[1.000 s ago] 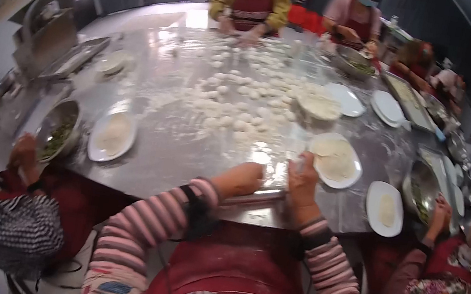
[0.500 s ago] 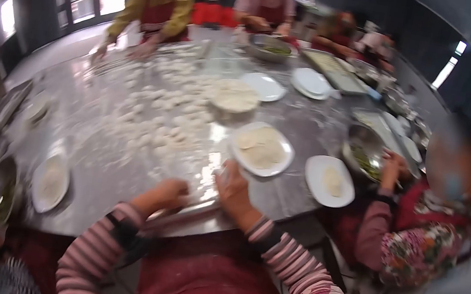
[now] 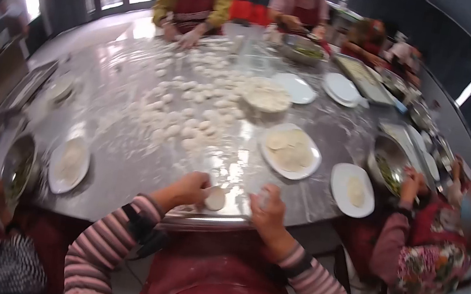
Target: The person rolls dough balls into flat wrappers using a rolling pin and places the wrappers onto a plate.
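Observation:
At the near edge of the metal table, my left hand point(image 3: 188, 191) is closed with its fingertips at the edge of a small round dough wrapper point(image 3: 215, 198), which lies flat. To the right of it, my right hand point(image 3: 269, 212) is curled round something pale that I cannot make out, apart from the wrapper. Just beyond my right hand stands a white plate point(image 3: 312, 173) bearing several flat dough wrappers point(image 3: 290, 149). Many small dough pieces point(image 3: 189, 130) lie floured across the middle of the table.
A bowl of flour point(image 3: 265, 96) stands beyond the wrapper plate. White plates point(image 3: 297, 88) and a tray point(image 3: 363, 78) are farther back. At right, a co-worker's hand point(image 3: 411, 186) is by a metal bowl point(image 3: 387, 162) of green filling. Another filling bowl point(image 3: 18, 165) is at left.
The view has swung left, so things appear farther right. My hands are slightly farther apart, and the round dough wrapper now shows beside my left fingers.

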Demonstrator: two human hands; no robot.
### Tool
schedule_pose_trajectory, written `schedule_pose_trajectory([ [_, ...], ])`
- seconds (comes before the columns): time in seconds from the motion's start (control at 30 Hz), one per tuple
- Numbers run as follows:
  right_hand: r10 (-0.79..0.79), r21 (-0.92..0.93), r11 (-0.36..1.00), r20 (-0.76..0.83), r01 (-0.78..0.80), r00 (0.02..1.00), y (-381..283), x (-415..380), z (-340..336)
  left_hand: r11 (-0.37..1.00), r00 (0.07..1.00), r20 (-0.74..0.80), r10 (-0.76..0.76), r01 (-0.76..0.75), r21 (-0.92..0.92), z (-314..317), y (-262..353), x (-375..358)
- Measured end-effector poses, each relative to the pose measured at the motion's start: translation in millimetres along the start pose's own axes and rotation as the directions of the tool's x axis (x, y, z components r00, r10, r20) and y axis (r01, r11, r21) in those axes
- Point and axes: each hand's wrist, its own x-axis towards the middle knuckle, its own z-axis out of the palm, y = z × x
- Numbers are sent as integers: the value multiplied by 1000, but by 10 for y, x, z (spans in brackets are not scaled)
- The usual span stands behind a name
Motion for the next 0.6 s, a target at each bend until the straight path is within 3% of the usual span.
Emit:
schedule_pose_trajectory([
  [0.03, 106, 37, 994, 12, -107, 994, 3, -74, -25, 978, 996, 43, -75, 82, -193, -12, 18, -40],
  [0.07, 65, 18, 998, 18, -65, 998, 33, 3, 3, 974, 995, 15, -100, 101, -205, -20, 2, -49],
  [0.1, 31, -8, 999, 15, -31, 999, 35, 104, 49, 997, 1000, 9, 5, -5, -75, -10, -26, -40],
  [0.13, -111, -71, 991, -22, 109, 994, 76, 293, 160, 991, 993, 26, 115, -116, 62, 5, -38, -14],
  [0.17, -154, -80, 985, -12, 152, 988, 142, 455, 294, 992, 994, 17, 107, -108, 63, 17, -26, 24],
  [0.23, -92, -77, 992, 55, 96, 994, 188, 690, 511, 983, 989, -113, 98, -78, 166, 24, -1, 117],
  [0.3, -96, -73, 992, 49, 99, 994, 179, 689, 509, 985, 988, -135, 77, -55, 163, 3, 13, 152],
  [0.37, -115, -102, 988, 24, 117, 993, 166, 556, 379, 974, 987, -29, 156, -149, 168, 4, 29, 139],
  [0.43, -107, -111, 988, -6, 105, 994, 56, 264, 132, 968, 984, -38, 174, -164, 188, 45, -44, 132],
  [0.47, -111, -114, 987, 7, 111, 994, 1, 142, 53, 997, 998, -15, 55, -54, 49, 53, -41, 97],
  [0.5, 34, -51, 998, 27, -33, 999, -46, 48, -10, 995, 998, 24, -61, 63, -84, 44, -14, 52],
  [0.53, 182, 11, 983, 52, -183, 982, -65, 0, -35, 994, 997, 40, -61, 65, -92, 29, 62, -42],
  [0.57, 190, 14, 982, 51, -191, 980, -26, 59, 22, 994, 997, 46, -66, 70, -89, 56, 52, -36],
  [0.6, 18, -50, 999, 5, -18, 1000, 53, 213, 138, 1000, 1000, -9, 14, -14, 9, 84, 41, -13],
])
